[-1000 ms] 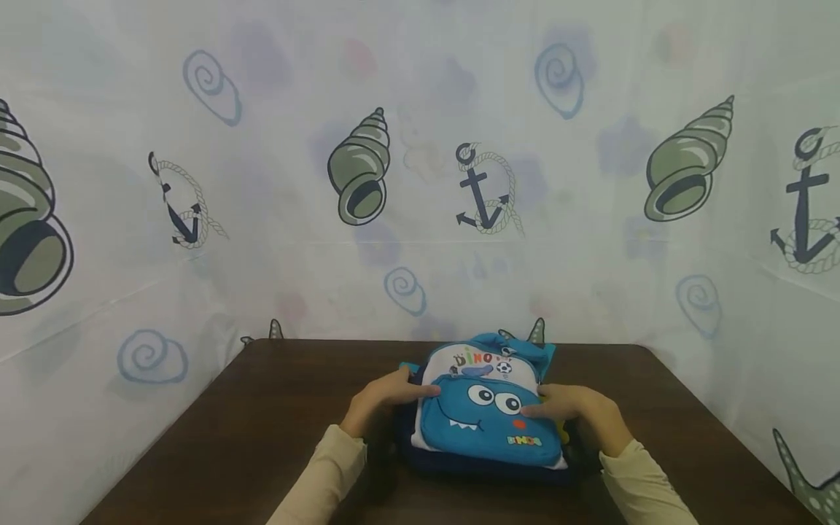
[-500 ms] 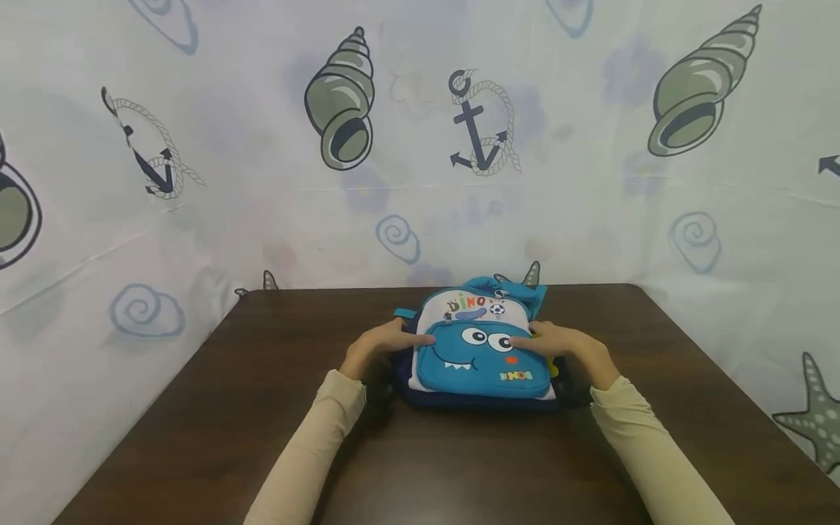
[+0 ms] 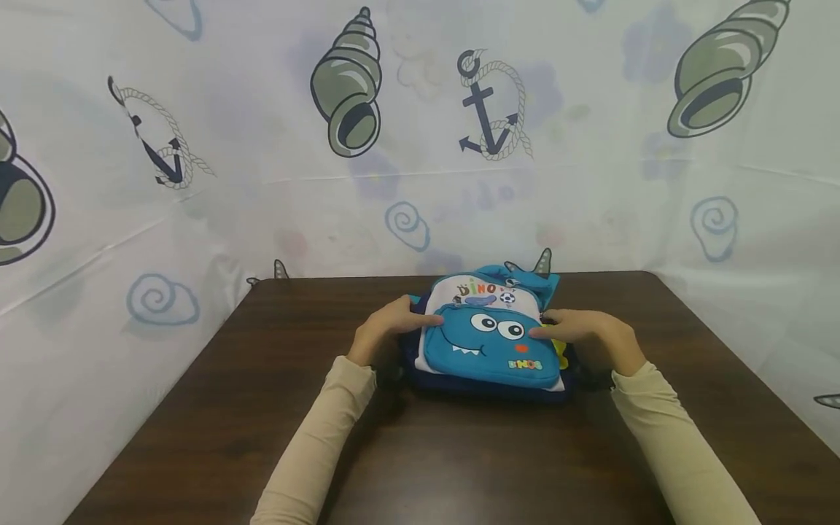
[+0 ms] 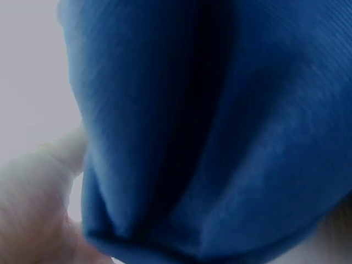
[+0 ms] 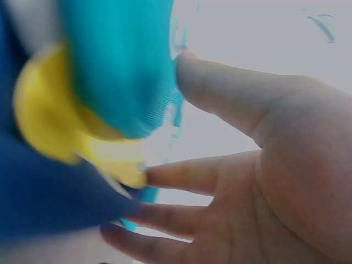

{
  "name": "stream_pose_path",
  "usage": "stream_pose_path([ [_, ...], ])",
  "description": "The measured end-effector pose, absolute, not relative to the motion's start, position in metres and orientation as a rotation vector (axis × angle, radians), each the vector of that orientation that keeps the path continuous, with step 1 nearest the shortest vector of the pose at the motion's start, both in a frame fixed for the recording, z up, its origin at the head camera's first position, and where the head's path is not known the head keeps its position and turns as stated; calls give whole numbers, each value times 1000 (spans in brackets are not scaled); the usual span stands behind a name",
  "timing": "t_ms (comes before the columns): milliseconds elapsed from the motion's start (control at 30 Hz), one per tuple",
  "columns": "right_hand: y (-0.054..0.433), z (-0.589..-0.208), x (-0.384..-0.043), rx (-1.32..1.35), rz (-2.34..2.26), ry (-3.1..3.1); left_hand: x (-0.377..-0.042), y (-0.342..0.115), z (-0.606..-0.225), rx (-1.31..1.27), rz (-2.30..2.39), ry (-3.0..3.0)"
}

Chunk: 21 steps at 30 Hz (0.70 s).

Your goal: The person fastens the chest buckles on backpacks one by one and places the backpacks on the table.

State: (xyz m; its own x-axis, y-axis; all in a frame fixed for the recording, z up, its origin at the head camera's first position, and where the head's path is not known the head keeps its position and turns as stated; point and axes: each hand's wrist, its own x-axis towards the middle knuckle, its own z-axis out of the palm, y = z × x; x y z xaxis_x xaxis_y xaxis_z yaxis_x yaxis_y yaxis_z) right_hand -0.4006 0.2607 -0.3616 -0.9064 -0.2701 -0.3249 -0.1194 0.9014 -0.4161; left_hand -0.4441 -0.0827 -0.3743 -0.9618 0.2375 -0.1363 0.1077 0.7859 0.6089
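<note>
A child's backpack (image 3: 488, 343), blue and white with a dinosaur face on its front pocket, lies face up on the dark wooden table, top toward the back. My left hand (image 3: 391, 324) grips its left side, thumb on the pocket's edge and the other fingers hidden behind the bag. On the opposite side my right hand (image 3: 586, 332) holds it, thumb against the pocket. In the right wrist view the fingers (image 5: 181, 176) reach the side by a yellow trim piece (image 5: 49, 104). Dark blue fabric (image 4: 220, 132) fills most of the left wrist view.
The brown tabletop (image 3: 499, 459) stretches in front of the bag and to both sides. Its back edge runs just behind the backpack. A pale curtain (image 3: 262, 138) printed with shells, anchors and starfish encloses the table at the back and sides.
The head view has tilted down, so more of the front tabletop shows. Both hands keep their hold on the backpack's sides, and it stays near the back edge.
</note>
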Motion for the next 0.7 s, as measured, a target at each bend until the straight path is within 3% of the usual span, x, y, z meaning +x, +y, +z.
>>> stream_pose_path([
  [200,253,-346,-381,-270,-438,2697,-439,-87,-371,272,921,2810],
  [700,238,-352,-379,-210,-392,2727,-435,-90,-361,336,922,2806],
])
